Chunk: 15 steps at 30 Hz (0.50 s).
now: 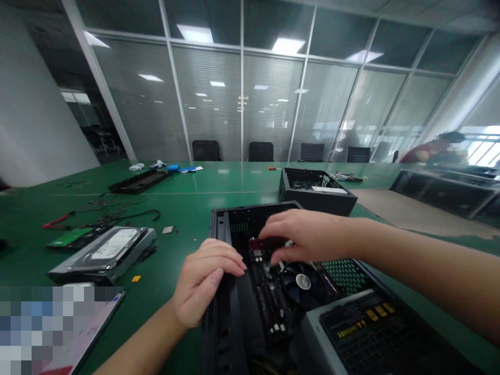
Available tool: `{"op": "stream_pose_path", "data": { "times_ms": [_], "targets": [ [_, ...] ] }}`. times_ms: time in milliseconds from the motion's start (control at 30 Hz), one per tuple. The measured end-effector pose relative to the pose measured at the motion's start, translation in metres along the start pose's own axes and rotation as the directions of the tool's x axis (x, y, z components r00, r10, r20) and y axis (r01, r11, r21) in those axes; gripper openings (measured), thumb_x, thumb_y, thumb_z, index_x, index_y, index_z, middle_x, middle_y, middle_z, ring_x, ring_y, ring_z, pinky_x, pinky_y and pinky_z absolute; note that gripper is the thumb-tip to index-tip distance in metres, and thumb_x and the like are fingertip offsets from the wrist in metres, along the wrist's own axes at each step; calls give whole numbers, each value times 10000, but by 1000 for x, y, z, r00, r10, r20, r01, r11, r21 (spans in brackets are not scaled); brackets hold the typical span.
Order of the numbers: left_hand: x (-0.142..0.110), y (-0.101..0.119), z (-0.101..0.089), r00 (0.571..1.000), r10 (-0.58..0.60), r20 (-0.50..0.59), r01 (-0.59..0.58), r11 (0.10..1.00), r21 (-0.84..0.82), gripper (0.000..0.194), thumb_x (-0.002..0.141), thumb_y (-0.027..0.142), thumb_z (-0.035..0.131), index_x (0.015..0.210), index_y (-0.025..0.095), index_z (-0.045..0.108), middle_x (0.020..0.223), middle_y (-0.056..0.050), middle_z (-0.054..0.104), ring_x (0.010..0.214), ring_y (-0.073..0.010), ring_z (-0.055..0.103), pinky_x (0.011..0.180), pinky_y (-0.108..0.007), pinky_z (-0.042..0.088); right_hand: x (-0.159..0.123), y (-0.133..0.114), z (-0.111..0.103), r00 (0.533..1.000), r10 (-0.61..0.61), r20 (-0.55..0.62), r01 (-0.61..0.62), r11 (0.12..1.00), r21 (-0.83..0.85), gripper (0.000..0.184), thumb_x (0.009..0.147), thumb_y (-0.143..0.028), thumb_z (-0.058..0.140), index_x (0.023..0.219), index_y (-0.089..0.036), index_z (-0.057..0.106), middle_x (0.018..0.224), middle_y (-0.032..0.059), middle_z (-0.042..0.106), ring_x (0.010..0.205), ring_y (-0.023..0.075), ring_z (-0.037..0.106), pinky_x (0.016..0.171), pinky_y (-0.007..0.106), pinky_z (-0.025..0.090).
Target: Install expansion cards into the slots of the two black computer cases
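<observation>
Our left hand (203, 278) lay slack, unclenched, over the computer case (225, 328)'s left edge; our right hand (300, 233) bent above the motherboard (270, 291) inside, its grip impossible to tell; light fingertips, clear of the fan (302, 282), seemed wisest

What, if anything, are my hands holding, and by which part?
The left hand rests on the computer case's edge; no held object shows. The right hand is over the motherboard; whether it holds anything cannot be told.

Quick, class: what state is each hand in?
Left hand: loosely open, draped over the case edge.
Right hand: bent over the motherboard; hold cannot be told.
</observation>
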<state>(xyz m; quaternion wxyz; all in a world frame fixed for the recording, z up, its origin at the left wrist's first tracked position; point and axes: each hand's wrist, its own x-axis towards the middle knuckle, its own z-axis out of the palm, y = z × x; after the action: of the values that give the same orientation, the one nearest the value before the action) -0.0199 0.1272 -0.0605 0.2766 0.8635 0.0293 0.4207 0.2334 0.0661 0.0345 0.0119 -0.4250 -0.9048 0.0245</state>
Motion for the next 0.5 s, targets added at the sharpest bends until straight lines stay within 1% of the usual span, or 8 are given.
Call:
{"op": "stream_pose_path", "data": {
  "times_ms": [67,100,167,200,267,333,400,500],
  "targets": [
    [-1,-1,0,1000,3,-9,-3,1000,2,312,909,240,401,897,174,706,928,-79,722,929,-214,625,902,-392,421,-38,-42,-2,997,-67,-23,67,998,-9,477,865,-471,590,1291,-255,583,1178,68,656,1024,190,632,871,298,495],
    [-1,-2,0,1000,6,-14,-6,1000,4,315,912,242,397,893,176,705,927,-78,722,929,-213,625,906,-393,418,-56,-59,4,992,-90,-90,86,995,-51,463,862,-432,599,1305,-300,570,1193,48,660,1025,191,640,862,297,505],
    [0,-1,-1,1000,4,-13,-4,1000,9,314,918,239,396,889,181,703,927,-72,721,931,-210,623,915,-394,412,-87,-82,29,971,-122,-207,77,975,-210,482,869,-340,578,1346,-372,516,1224,-9,658,1036,191,648,865,304,520],
    [1,0,-2,1000,-6,0,6,1000,13,307,920,237,402,883,183,702,922,-67,721,928,-206,623,913,-389,411,-98,-87,45,957,-117,-265,29,949,-314,500,873,-298,555,1364,-368,496,1237,-17,652,1044,196,649,859,314,528],
    [5,4,-6,996,-58,71,55,998,39,274,920,238,433,869,188,697,905,-51,716,910,-190,619,887,-366,417,-112,-90,72,934,-117,-337,-63,875,-479,517,881,-247,498,1395,-293,475,1264,10,632,1083,209,637,847,328,543],
    [10,11,-11,974,-139,180,122,988,98,217,913,240,485,860,192,690,898,-37,705,896,-173,609,868,-344,422,-118,-88,87,922,-125,-367,-113,819,-563,526,883,-218,448,1408,-202,467,1285,53,609,1132,211,613,848,325,551],
    [15,17,-15,941,-199,272,159,974,163,169,904,239,525,864,192,682,905,-30,695,897,-163,599,876,-335,424,-118,-85,90,921,-138,-365,-106,812,-574,549,883,-202,422,1430,-164,439,1302,66,589,1172,199,588,879,308,547],
    [19,20,-22,917,-230,324,165,962,216,167,911,255,527,879,192,678,924,-35,691,917,-160,597,906,-336,436,-113,-85,80,933,-125,-338,-68,859,-507,617,881,-192,441,1490,-175,345,1329,57,563,1212,187,557,949,295,522]
  ]
}}
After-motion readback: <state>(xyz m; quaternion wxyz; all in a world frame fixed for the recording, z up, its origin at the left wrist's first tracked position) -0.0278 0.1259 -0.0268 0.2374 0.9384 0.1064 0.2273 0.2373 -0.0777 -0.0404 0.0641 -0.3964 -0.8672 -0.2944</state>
